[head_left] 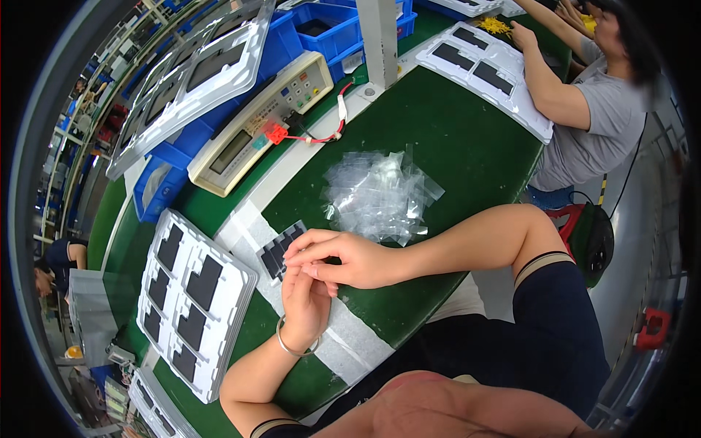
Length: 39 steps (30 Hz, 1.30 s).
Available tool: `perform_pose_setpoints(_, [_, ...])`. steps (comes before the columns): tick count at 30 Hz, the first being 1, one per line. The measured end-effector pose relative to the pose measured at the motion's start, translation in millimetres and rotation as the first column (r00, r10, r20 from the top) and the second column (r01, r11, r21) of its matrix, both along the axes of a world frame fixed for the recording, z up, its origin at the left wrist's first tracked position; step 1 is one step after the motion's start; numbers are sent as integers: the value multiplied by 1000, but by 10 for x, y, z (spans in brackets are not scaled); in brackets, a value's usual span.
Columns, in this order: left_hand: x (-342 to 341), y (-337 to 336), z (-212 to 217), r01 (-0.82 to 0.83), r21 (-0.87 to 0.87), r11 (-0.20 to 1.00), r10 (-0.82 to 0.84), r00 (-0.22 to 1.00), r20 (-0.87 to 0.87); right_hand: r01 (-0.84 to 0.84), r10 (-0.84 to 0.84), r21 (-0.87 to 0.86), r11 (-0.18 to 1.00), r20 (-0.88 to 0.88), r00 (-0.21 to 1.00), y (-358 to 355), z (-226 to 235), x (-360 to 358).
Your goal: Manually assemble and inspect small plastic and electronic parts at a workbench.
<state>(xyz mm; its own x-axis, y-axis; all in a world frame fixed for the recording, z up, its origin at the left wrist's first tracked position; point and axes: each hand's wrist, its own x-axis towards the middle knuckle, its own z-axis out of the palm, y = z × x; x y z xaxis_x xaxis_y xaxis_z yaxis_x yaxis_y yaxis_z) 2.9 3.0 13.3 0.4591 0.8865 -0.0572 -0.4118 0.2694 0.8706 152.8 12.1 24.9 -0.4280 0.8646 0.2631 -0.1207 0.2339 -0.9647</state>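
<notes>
The right hand (359, 260) and left hand (307, 303) meet, fingers partly curled, beside a dark panel (274, 255). Whether either grips anything cannot be told.

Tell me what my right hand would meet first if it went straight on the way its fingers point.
Your right hand would likely meet the dark, flat piece just to its left; they may already touch, as depth is unclear there.
</notes>
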Motion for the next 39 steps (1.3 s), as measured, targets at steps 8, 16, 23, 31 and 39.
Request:
perform_pose_setpoints(8, [7, 16, -14, 1, 24, 1000, 0, 999, -44, -42, 40, -51, 998, -35, 999, 3, -12, 0])
perform_pose_setpoints(16, [61, -8, 32, -21, 14, 1000, 21, 998, -65, -1, 1, 6, 1000, -53, 999, 3, -73, -25])
perform_pose_setpoints(23, [60, -31, 48, -37, 18, 999, 37, 999, 6, 118, -233, 529, 841, 156, 960, 17, -60, -19])
perform_pose_setpoints(31, [-37, -2, -27, 49, 35, 998, -50, 999, 8, 97, -254, 616, 781, 172, 952, 48, -33, 4])
perform_pose_setpoints(39, [-39, 71, -114, 25, -24, 999, -23, 995, 95, 65, -353, 693, 718, 282, 892, 148, 5, 91])
